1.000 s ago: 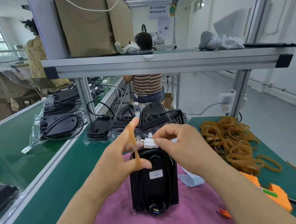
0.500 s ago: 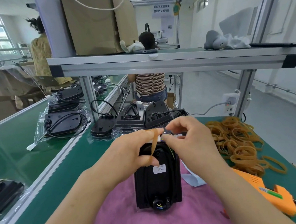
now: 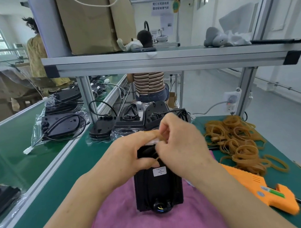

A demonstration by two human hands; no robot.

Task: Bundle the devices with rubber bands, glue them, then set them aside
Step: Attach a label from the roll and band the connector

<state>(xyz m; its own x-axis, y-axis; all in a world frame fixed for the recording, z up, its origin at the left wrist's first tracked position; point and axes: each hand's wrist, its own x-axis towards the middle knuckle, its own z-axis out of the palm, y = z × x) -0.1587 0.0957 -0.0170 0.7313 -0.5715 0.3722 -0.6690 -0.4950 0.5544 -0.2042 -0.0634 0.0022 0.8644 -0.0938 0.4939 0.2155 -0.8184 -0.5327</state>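
**Hands close in over the device's far end**

Both hands have dropped since the earlier frame and drawn together, and the rubber band (image 3: 156,159) that stood upright between the left fingers now lies low across the device (image 3: 158,188). The left hand (image 3: 131,154) curls round the band at the device's far end. The right hand (image 3: 180,147) pinches the same band just beside it.

That black device lies on a pink cloth (image 3: 121,219) on the green bench (image 3: 78,165). Its long axis runs away from the person, with the round cable port nearest them. Its far end is hidden by the hands.

A heap of rubber bands (image 3: 237,139) and an orange glue gun (image 3: 269,192) lie to the right. Bagged devices (image 3: 61,125) sit beyond on the left.

The device's white label (image 3: 159,171) is too small to read. A hanging sign (image 3: 160,5) carries two lines of Chinese characters.
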